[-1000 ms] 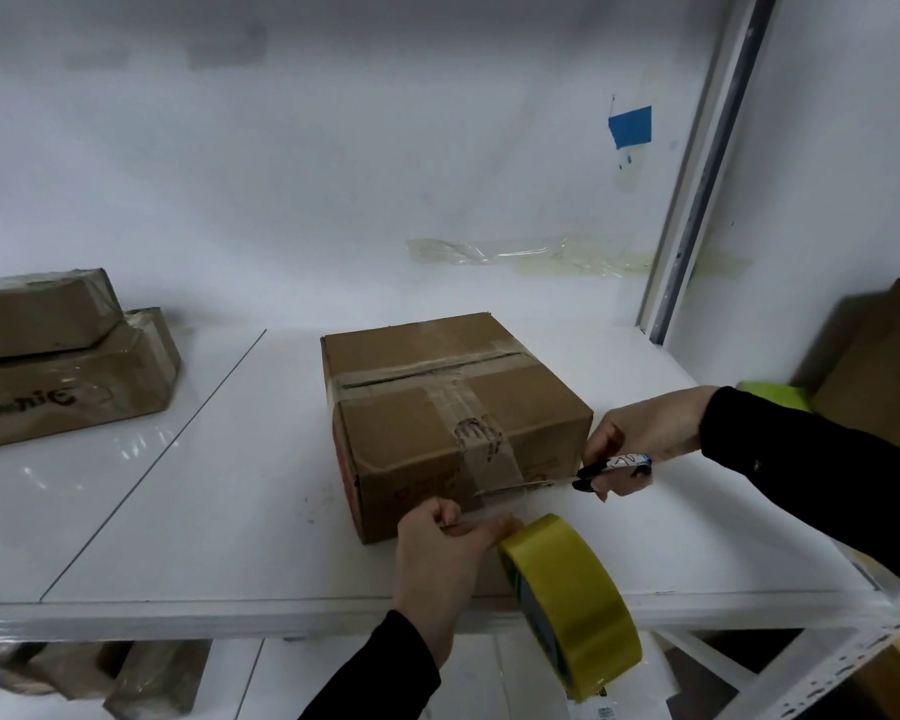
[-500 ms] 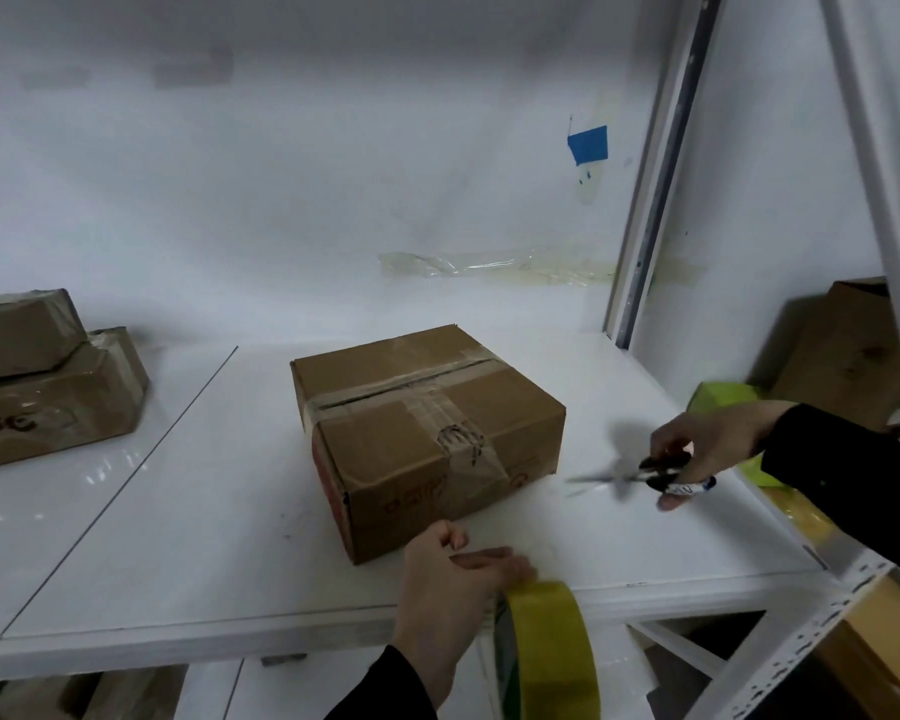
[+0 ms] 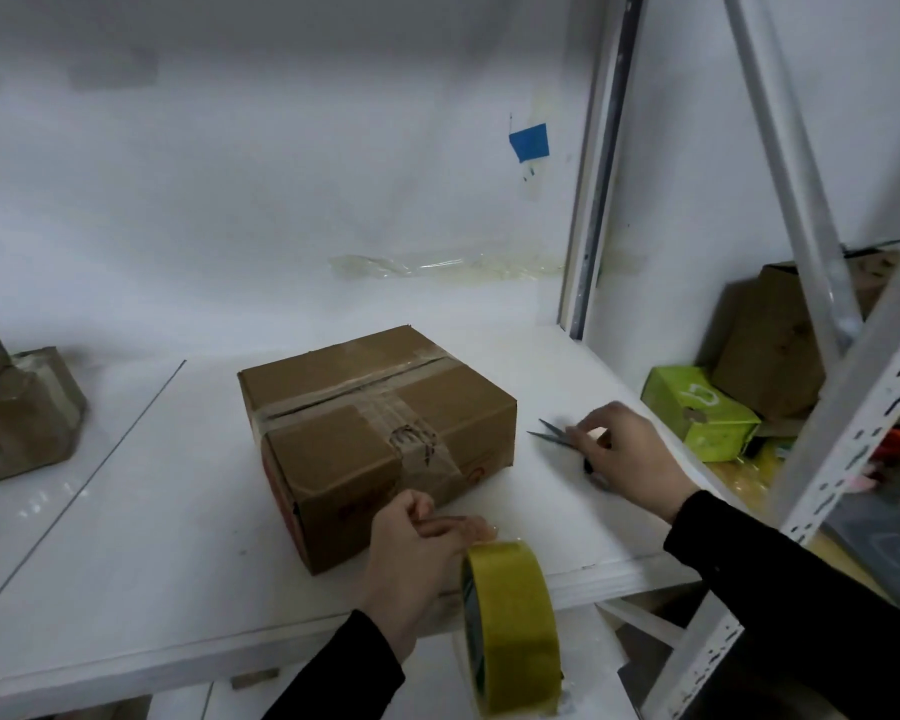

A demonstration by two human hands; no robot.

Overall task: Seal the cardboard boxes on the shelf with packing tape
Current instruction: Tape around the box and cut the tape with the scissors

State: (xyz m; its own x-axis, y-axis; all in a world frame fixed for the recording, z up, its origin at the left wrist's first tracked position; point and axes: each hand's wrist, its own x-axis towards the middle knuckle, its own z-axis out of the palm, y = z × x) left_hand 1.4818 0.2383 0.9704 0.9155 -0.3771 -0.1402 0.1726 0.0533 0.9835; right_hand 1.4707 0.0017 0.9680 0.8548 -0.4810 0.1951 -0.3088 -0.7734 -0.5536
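A brown cardboard box (image 3: 365, 407) with clear tape across its top seams sits in the middle of the white shelf (image 3: 126, 537). My left hand (image 3: 417, 558) is in front of the box's near corner and holds a roll of yellow packing tape (image 3: 513, 626) that hangs past the shelf's front edge. My right hand (image 3: 630, 459) rests low on the shelf to the right of the box, over a pair of scissors (image 3: 554, 433) whose blades are parted and point left toward the box.
Two more taped cardboard boxes (image 3: 17, 407) are stacked at the far left of the shelf. A white metal upright (image 3: 842, 439) stands at the right. Behind it lie a green box (image 3: 697, 410) and a brown carton (image 3: 780, 335). The white wall carries old tape scraps.
My right hand moved the scissors away from the box's front face, out to the right and down onto the shelf. The left hand and tape roll drew back slightly from the box.
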